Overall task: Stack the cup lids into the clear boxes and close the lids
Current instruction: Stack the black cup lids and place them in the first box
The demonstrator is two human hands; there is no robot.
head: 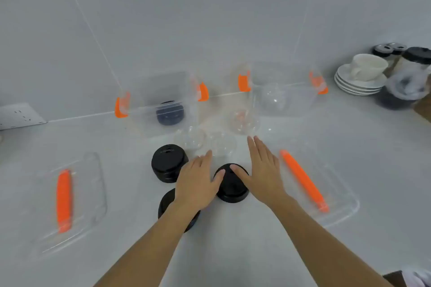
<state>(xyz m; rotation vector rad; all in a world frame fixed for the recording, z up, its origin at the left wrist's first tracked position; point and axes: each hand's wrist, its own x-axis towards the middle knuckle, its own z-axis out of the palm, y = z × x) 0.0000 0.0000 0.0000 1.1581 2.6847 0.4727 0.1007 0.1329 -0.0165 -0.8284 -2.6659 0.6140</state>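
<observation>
Hands (198,184) flanking black domed lid (232,185)

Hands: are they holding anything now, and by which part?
Nothing is lifted. Both thumbs rest on top of one black lid on the table; left hand and right hand are spread flat, fingers open.

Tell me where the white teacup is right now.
In the head view, the teacup sits far right at the counter's back, on a stack of saucers, beside black-lidded jars.
</observation>
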